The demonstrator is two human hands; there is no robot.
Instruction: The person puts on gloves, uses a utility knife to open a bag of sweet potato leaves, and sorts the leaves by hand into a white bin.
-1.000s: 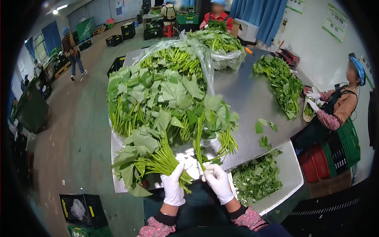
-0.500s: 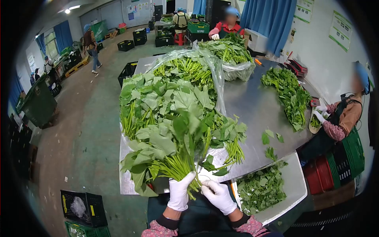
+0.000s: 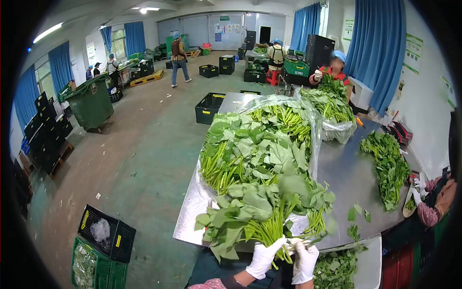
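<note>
My left hand [image 3: 263, 259], in a white glove, is closed around the lower stems of a bunch of leafy greens [image 3: 269, 226]. The bunch tilts over the table's near edge, leaves pointing up and left. Close beside it, my right hand [image 3: 304, 262], also white-gloved, pinches at the right side of the stem ends; a blurred green stem seems to stick out from its fingers. Just beyond lies a large heap of the same greens [image 3: 260, 149] on clear plastic. Loose stems [image 3: 316, 221] lie at the heap's right front.
The metal table [image 3: 337, 166] holds another pile of greens [image 3: 387, 168] on the right and a bagged heap [image 3: 332, 106] at the back. A white bin [image 3: 370, 267] with leaves stands below right. Co-workers stand across and at the right. Black crates [image 3: 107, 233] sit on the left floor.
My view has swung left and up, so table and hands appear further right. My right hand has come closer to the stems, its fingers now pinched together. The left still grips the bunch.
</note>
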